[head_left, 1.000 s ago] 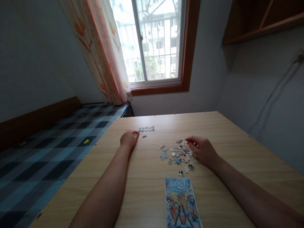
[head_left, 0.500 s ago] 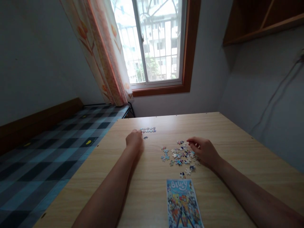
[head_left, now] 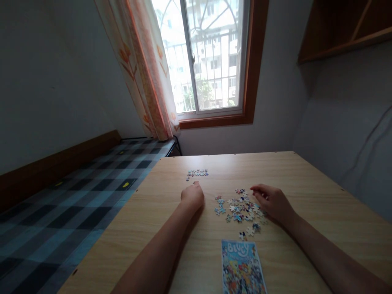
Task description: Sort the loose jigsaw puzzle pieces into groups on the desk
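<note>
From the head camera, the left hand (head_left: 192,196) lies on the wooden surface (head_left: 306,183) with its fingers curled in. Its tips are at a single piece (head_left: 196,182), but I cannot tell if they pinch it. A short row of joined pieces (head_left: 197,173) lies just past it. The right hand (head_left: 273,201) has bent fingers on the edge of the pile of puzzle pieces (head_left: 237,206); I cannot tell if it holds one. A picture card (head_left: 243,267) lies nearer the person. A bed (head_left: 76,204) stands on the left.
</note>
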Motion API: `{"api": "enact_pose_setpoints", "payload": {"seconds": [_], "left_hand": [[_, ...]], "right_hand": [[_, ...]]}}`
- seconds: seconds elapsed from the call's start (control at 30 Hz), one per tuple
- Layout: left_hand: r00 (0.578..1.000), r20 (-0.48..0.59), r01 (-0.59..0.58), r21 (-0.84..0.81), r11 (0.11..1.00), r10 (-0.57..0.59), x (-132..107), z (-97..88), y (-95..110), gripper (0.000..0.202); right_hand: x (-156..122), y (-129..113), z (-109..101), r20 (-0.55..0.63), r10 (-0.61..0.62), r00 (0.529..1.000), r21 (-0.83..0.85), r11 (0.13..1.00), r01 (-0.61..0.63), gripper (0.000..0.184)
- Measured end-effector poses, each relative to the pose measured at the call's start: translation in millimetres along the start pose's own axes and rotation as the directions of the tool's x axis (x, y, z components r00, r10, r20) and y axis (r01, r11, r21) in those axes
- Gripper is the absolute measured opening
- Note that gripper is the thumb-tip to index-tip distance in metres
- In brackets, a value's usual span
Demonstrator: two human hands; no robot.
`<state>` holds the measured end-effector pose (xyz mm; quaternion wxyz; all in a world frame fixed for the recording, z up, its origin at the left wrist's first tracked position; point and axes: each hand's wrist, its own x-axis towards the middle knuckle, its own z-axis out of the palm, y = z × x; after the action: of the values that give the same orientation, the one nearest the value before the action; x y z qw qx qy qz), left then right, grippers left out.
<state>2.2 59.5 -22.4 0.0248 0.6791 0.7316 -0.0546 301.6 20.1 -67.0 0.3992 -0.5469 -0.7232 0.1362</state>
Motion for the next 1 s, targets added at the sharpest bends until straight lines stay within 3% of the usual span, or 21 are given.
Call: {"api": "enact_pose_setpoints", "payload": {"seconds": [0.33,1.0], "left_hand": [[0.998,0.015,0.059,0.013,0.998,-0.059,13,-2.9,-19,0.054],[0.998,-0.02,0.054,-0.04,0.998,-0.055,19,-1.3,-28,0.053]], "right_hand": [[-1,5,3,0.046,0.038,0.998,0.016,0.999,-0.039,0.029],[-1,2,3,0.099,0.065,0.993,0.042,0.997,-0.069,0.03]]}}
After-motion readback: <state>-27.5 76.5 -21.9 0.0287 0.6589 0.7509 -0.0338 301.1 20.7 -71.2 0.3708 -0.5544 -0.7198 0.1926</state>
